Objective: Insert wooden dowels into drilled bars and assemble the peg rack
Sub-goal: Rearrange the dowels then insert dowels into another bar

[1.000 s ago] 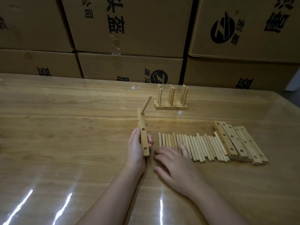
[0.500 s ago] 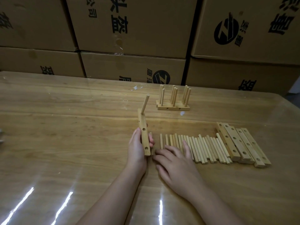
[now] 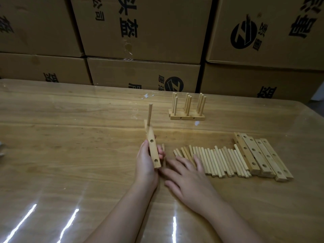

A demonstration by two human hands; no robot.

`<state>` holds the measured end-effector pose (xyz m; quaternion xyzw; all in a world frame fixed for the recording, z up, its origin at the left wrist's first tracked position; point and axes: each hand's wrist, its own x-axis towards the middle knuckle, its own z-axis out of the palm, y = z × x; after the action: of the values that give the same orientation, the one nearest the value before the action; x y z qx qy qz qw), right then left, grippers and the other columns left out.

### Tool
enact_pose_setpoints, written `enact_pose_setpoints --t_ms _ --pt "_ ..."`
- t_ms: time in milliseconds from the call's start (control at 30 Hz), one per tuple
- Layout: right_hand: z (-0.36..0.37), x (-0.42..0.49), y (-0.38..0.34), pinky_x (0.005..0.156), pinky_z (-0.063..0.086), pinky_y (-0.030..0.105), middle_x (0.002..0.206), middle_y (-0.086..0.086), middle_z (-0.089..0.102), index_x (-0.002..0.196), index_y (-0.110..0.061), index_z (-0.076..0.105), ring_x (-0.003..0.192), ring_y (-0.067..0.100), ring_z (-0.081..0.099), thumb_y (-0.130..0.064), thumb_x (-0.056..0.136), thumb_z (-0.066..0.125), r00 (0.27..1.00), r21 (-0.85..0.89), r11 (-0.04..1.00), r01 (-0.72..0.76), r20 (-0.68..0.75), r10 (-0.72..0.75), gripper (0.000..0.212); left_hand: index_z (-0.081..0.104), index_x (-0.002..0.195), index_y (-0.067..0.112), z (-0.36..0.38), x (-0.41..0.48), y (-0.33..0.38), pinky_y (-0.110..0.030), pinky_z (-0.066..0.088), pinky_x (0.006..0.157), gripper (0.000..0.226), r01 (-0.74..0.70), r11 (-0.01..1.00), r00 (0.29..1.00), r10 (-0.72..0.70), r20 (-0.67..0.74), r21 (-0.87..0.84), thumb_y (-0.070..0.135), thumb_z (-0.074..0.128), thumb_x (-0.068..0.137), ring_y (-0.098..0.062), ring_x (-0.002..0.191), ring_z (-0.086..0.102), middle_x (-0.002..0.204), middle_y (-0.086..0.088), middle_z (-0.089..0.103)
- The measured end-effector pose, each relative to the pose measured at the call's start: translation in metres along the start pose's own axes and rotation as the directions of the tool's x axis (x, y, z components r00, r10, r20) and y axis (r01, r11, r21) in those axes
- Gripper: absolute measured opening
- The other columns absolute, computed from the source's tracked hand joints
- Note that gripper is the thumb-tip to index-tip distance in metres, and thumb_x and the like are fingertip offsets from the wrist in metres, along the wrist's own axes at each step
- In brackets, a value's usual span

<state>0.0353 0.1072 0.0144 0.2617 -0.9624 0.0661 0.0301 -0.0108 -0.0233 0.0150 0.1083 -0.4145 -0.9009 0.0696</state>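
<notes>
While the left hand grips the drilled bar by its near half, thumb on one side and fingers curled round the other, the bar is held just off the counter with its long axis running away from the person. One seated dowel stands upright from its far end. Two holes on the upper face are empty, the middle one and the near one. The right hand lies flat, palm down, fingers straight and spread, their tips on the left end of the row of loose dowels; it clasps nothing. A stray dowel lies apart from the row, just right of the left-hand fingers, between the two hands, its long axis roughly parallel to the bar. Judgement: the next peg comes from the right hand, which is nearer the supply. The stray one lies to the left of its index finger, so it needs a short sideways reach, a pinch, then a turn to upright over an open hole. Counts: one bar in hand with one peg in. Four spare bars show tops at the row's right end, with possibly more beneath. The loose dowels number roughly two dozen, too crowded for an exact tally. One finished peg rack stands further back, with at least eight pegs in three clusters. Cardboard boxes are stacked behind.
</notes>
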Motion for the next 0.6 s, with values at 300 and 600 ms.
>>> enact_pose_setpoints --t_ms 300,600 --pt "-0.001 -0.003 -0.004 0.1 0.031 0.041 0.083 -0.009 0.066 0.085 -0.022 0.067 0.086 0.014 0.061 -0.043 0.088 0.04 0.93 -0.073 0.991 -0.116 -0.358 0.083 0.034 0.058 0.108 0.008 0.001 0.001 0.0 -0.028 0.042 0.064 0.031 0.006 1.0 1.0 -0.006 -0.005 -0.012 0.026 0.033 0.102 -0.01 0.043 0.041 0.052 0.0 0.049" --pt "0.002 0.001 -0.008 0.112 0.014 0.052 0.125 -0.01 0.056 0.117 -0.036 0.059 0.122 0.014 0.047 -0.045 0.091 0.04 0.98 -0.037 0.993 -0.116 -0.168 0.108 0.033 0.058 0.111 0.007 0.002 0.0 0.0 -0.029 0.037 0.062 0.032 0.008 1.0 1.0 -0.008 -0.002 -0.002 0.026 0.034 0.102 -0.011 0.045 0.041 0.052 -0.001 0.049"
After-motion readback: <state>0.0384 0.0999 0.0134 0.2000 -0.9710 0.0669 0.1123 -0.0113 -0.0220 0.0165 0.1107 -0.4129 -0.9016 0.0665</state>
